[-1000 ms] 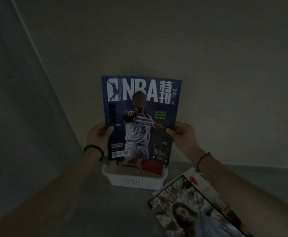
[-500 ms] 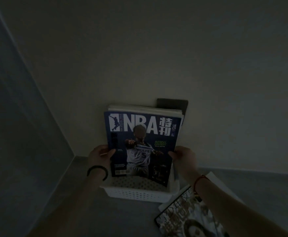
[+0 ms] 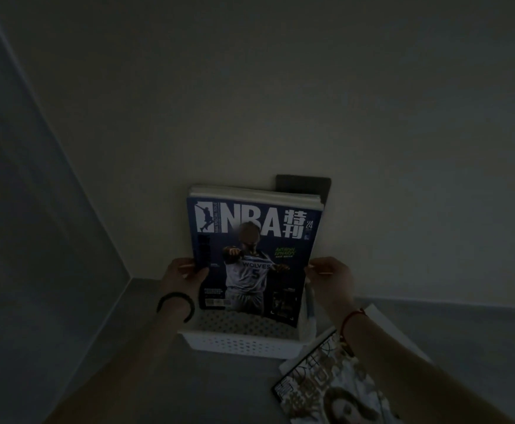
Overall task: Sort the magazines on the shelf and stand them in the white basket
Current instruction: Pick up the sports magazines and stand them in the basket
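**Blue basketball magazine stands upright in the white basket**

The blue glossy NBA magazine stands in the white perforated plastic basket, its long axis vertical, title at the top and front cover facing the camera. It leans back slightly against a stack of pale-edged magazines standing behind it, of which only the top edges show. A dark rectangular object rises behind that stack against the wall; what it is cannot be made out.

The left hand, with a black band on its wrist, clasps the magazine's left edge, thumb across the cover. The right hand, with a red cord on its wrist, pinches the right edge with its fingertips.

The basket sits on the grey shelf surface near the back wall. The magazine's lower edge is hidden inside the basket. To the right of the basket, a magazine with a pale patterned cover lies flat on the shelf, partly covered by the right forearm and cut off by the bottom of the view. The scene is dim, so fine print is unreadable.
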Motion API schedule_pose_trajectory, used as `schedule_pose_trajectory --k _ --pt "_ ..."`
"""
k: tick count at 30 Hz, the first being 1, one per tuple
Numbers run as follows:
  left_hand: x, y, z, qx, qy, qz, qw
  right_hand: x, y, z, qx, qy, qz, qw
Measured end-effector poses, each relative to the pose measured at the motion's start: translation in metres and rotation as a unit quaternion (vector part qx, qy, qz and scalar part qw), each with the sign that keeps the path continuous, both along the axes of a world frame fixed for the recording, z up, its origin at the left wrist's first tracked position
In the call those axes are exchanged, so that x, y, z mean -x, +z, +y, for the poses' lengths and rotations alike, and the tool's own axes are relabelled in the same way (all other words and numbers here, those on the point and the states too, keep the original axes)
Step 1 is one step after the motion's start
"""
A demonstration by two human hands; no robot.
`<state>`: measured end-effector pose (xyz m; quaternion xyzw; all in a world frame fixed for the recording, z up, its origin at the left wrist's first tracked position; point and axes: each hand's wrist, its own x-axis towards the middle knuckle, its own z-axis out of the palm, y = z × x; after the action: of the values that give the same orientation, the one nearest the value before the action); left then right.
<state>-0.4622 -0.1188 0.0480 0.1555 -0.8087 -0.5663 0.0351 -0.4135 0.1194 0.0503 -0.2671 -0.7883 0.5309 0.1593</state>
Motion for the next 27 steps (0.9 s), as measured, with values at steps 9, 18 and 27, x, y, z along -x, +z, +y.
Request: schedule_pose_trajectory --k 9,18,27 --pt "-0.091 0.013 0.049 -0.003 -0.086 0.059 0.994 -0.131 -0.015 0.074 0.029 0.040 0.022 0.999" --pt "-0.229 0.002 0.226 -0.106 -0.282 0.010 0.953 -0.310 -0.026 0.207 0.054 -0.059 -0.006 0.997" --pt "-0.329 -0.045 0.403 -0.116 -0.415 -0.145 0.891 -0.448 -0.044 0.358 0.046 -0.204 -0.138 0.968"
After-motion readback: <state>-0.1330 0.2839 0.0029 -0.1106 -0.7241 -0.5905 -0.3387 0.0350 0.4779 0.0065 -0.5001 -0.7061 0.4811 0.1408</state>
